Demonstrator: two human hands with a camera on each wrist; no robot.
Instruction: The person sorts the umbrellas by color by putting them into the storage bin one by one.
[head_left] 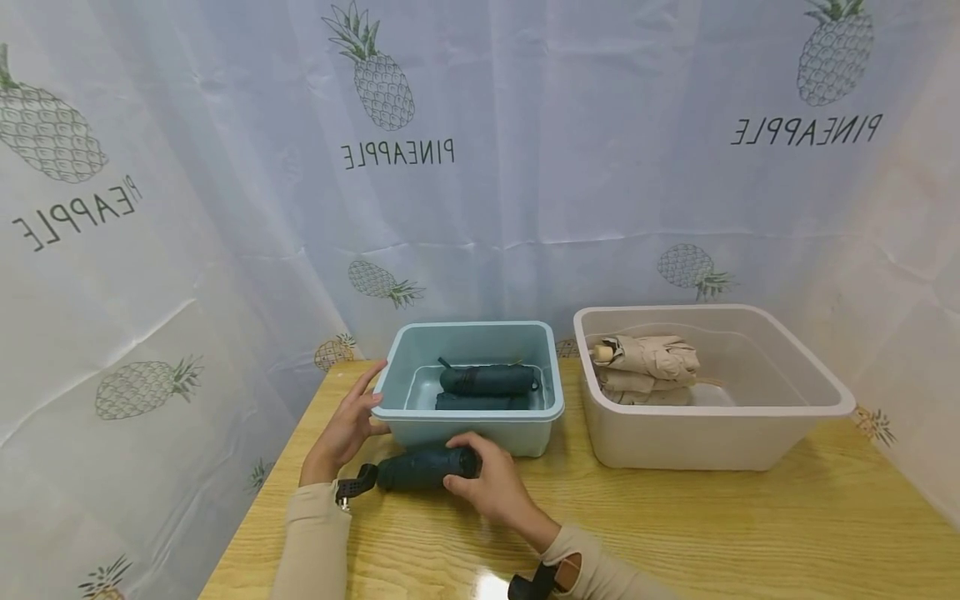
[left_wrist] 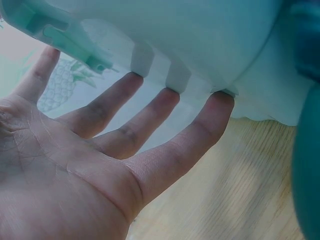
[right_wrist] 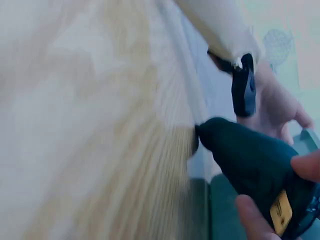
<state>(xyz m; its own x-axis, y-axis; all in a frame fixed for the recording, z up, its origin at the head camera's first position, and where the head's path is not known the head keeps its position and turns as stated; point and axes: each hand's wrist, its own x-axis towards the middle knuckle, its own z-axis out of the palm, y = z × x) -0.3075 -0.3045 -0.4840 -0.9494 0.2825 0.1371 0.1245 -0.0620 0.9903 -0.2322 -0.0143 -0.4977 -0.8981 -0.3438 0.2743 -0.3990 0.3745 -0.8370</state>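
My right hand (head_left: 497, 485) pinches one end of a folded dark umbrella (head_left: 418, 469), thumb and fingers on opposite sides. The umbrella lies sideways in front of a light blue plastic bin (head_left: 465, 414); in the right wrist view, a yellow tag (right_wrist: 281, 212) shows near the gripped end. My left hand (head_left: 347, 433) is at the bin's left side, and in the left wrist view its spread, straight fingers (left_wrist: 155, 117) touch the bin's outer wall. Inside the bin lie two more folded dark umbrellas, a rear one (head_left: 487, 380) and a front one (head_left: 480, 402) partly hidden by the rim.
To the right stands a larger off-white bin (head_left: 697, 433) with folded beige umbrellas (head_left: 652, 358) at its left end, one showing a wooden handle tip (head_left: 602, 354). Both bins rest on a wooden table (head_left: 645, 517). A pineapple-print curtain (head_left: 525, 167) hangs behind and at the sides.
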